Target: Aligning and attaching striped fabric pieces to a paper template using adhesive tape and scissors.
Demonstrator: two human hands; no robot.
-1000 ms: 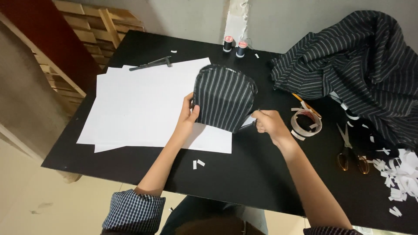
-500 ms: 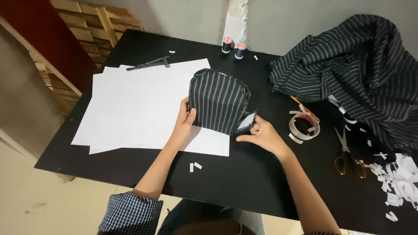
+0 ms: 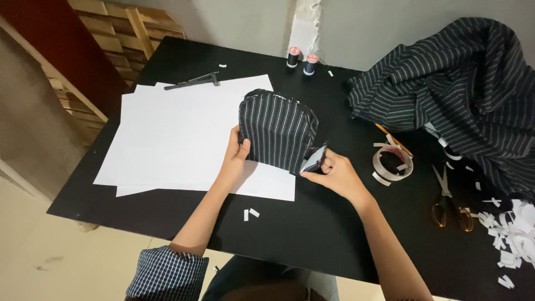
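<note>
Nearest to me, below the bench edge, I see a checked sleeve cuff on the left arm, and just past it two small white paper snippets lying on the black top. From there my left hand reaches up to the near left edge of the striped fabric piece, fingers closed in a pinch on its side. My right hand sits at the piece's lower right corner, closed on a small flap there whose pale underside is turned out. The piece itself, dark with thin white stripes and rounded at the far end, rests partly on a spread of white paper sheets and partly on bare bench. Its outline looks already cut, with a pale edge showing along the far curve (whether that is stitching or just a raw edge I cannot tell), so I judge the shaping is done and the edges or corners are what is left to work. To the right lie a roll of clear tape, orange-handled scissors and a heap of white paper scraps. Farther off sit a dark tool at the paper's far edge, two thread spools by the wall, and a big bundle of matching striped cloth.
</note>
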